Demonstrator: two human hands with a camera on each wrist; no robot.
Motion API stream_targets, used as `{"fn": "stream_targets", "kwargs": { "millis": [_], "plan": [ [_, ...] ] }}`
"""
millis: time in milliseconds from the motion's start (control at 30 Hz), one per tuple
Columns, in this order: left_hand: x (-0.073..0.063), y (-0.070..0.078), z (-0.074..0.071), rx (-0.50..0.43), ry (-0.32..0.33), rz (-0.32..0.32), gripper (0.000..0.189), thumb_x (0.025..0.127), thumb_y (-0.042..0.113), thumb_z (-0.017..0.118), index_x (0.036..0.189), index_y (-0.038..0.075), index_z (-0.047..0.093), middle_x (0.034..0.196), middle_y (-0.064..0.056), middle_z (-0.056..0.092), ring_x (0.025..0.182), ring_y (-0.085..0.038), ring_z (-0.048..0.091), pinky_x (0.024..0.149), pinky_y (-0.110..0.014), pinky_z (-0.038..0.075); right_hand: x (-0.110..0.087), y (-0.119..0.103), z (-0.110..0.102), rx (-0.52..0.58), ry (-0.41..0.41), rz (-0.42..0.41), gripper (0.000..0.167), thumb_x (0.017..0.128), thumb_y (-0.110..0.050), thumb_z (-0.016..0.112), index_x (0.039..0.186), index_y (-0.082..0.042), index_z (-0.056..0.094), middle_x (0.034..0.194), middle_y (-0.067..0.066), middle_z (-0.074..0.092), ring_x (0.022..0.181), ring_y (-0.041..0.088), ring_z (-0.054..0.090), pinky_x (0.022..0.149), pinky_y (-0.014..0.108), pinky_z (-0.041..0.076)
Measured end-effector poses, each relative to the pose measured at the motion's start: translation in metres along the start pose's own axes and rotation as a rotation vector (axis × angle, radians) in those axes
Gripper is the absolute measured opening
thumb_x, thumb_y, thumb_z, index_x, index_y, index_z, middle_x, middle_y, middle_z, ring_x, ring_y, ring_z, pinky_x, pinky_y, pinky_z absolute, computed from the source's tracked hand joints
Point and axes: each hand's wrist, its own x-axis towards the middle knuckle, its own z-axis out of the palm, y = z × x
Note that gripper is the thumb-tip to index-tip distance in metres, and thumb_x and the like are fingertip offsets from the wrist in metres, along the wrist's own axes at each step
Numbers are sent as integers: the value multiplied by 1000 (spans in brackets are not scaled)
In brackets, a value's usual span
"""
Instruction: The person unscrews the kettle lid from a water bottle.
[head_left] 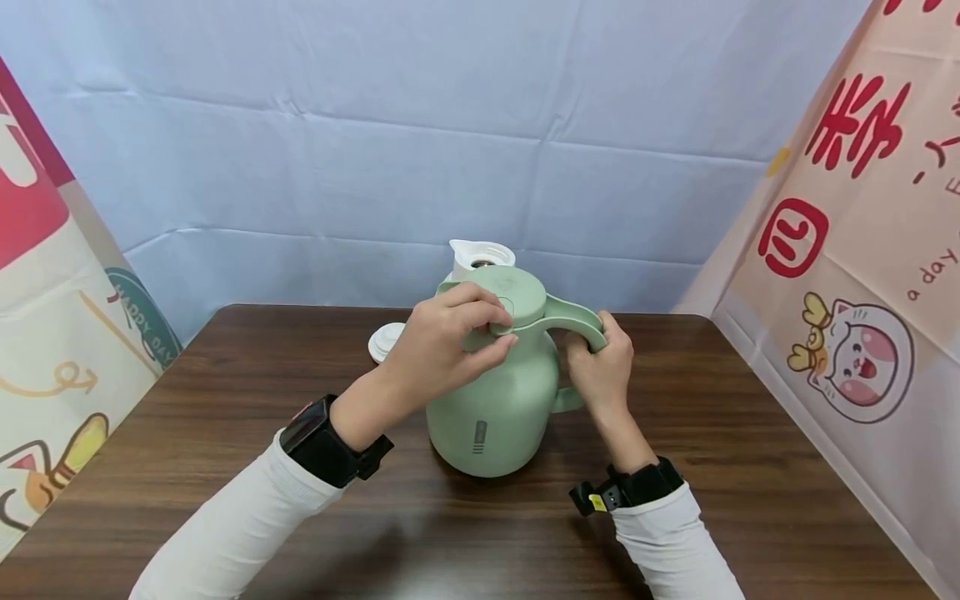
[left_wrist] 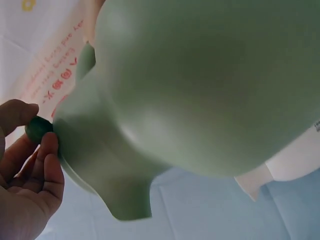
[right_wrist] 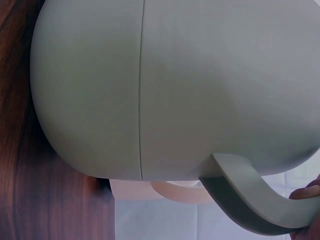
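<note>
A green thermos jug (head_left: pixel 491 408) stands upright on the table, its round lid (head_left: pixel 521 287) on top. My left hand (head_left: pixel 453 333) is at the lid's near left edge. Thumb and fingers pinch a small round dark green piece (left_wrist: pixel 39 131) there; whether it is joined to the lid I cannot tell. My right hand (head_left: pixel 603 358) grips the handle (head_left: pixel 573 321) on the jug's right side. In the right wrist view the jug body (right_wrist: pixel 175 90) fills most of the frame, and only a bit of the fingers (right_wrist: pixel 307 192) shows at the handle (right_wrist: pixel 260 197).
Behind the green jug stands a white jug (head_left: pixel 461 252) with a spout and an open mouth, mostly hidden. A round white lid (head_left: pixel 385 340) lies to the left, partly behind my left hand. The dark wooden table (head_left: pixel 300 400) ends at a pale blue cloth (head_left: pixel 375 167).
</note>
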Motion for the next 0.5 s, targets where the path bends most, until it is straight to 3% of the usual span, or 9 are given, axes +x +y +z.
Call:
{"fn": "stream_targets", "kwargs": {
  "millis": [333, 500],
  "plan": [
    [5, 5, 6, 27, -24, -7, 10, 75, 5, 75, 81, 2, 68, 81, -4, 57, 66, -11, 56, 63, -18, 44, 0, 0, 1, 3, -6, -11, 27, 73, 7, 49, 61, -10, 31, 49, 3, 27, 40, 13, 22, 43, 28, 23],
    [8, 6, 1, 32, -103, -13, 16, 75, 7, 75, 88, 2, 69, 85, -4, 56, 67, -11, 56, 64, -18, 44, 0, 0, 0, 4, -1, -2, 26, 72, 6, 50, 61, -9, 32, 49, 2, 27, 42, 13, 23, 44, 28, 23]
  ]
}}
